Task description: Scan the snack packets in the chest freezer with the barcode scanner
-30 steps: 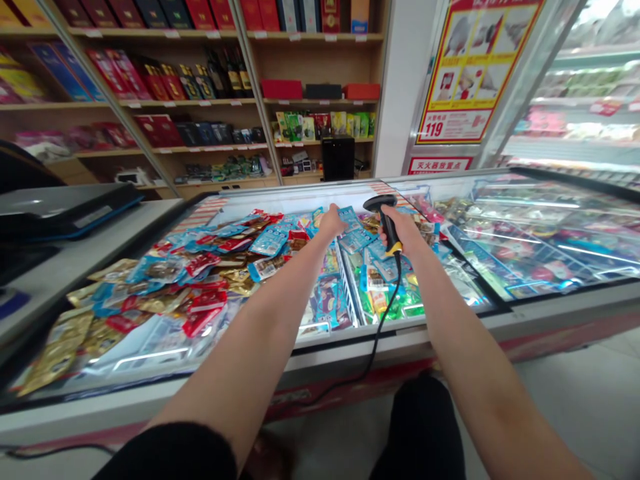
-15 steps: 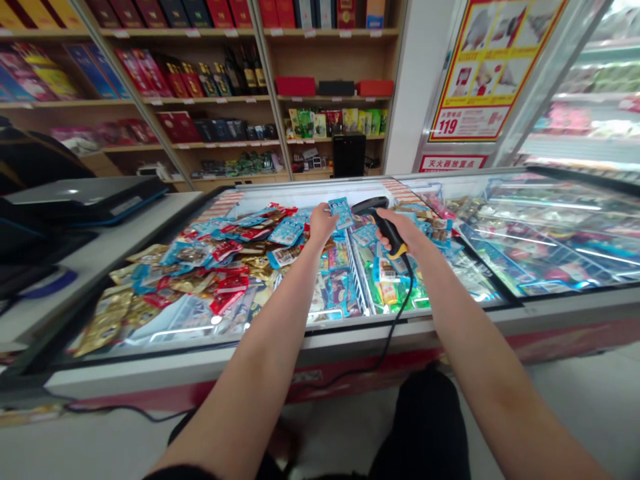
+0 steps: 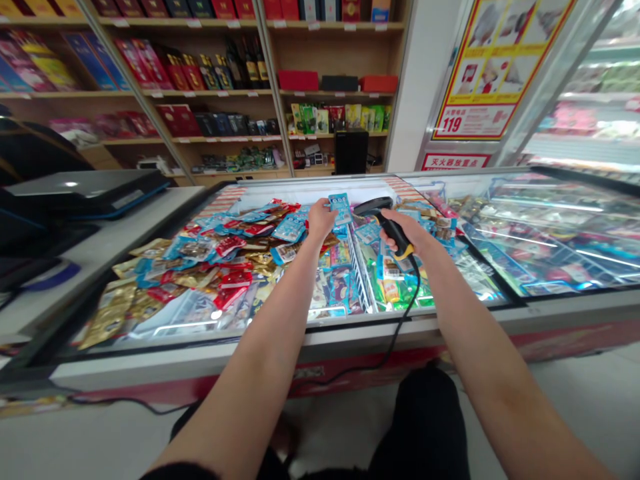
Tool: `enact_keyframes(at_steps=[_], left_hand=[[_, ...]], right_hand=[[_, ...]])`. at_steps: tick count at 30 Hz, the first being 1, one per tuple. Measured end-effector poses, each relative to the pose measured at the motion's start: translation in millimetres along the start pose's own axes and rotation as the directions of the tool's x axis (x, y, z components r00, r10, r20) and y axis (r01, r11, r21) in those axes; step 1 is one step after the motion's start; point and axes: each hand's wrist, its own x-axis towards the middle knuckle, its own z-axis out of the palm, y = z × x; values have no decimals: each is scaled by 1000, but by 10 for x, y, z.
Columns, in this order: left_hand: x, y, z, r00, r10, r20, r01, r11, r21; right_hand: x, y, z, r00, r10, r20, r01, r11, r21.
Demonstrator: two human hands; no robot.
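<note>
A small blue foil packet [image 3: 341, 208] stands upright, pinched between the fingers of the left hand [image 3: 320, 221], above the middle of a glass-fronted chest freezer [image 3: 300, 340]. At the packet's 3 o'clock, the head of a corded barcode scanner [image 3: 373, 207] sits just beside it, angled toward it. The right hand [image 3: 401, 235] is clenched around the scanner's handle, and a black cable [image 3: 407, 320] drops from its base over the freezer's front edge. A wire divider [image 3: 359, 273] runs below the packet, with a heap of red, blue and gold packets [image 3: 215, 267] at 9 o'clock. Further out at 9 o'clock, a laptop [image 3: 85, 187] lies on a pale surface [image 3: 100, 260]. Wooden shelves [image 3: 230, 140] stand at 12 o'clock, and a red-and-yellow poster [image 3: 500, 73] hangs at 2 o'clock.
</note>
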Motion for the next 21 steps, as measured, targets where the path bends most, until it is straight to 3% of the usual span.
enact_keyframes(at_steps=[21], left_hand=[[-35,42,-9,1000,7,3,-7,1000,13]], right_hand=[[-40,-37,38,999,14,-35,-14,1000,-12]])
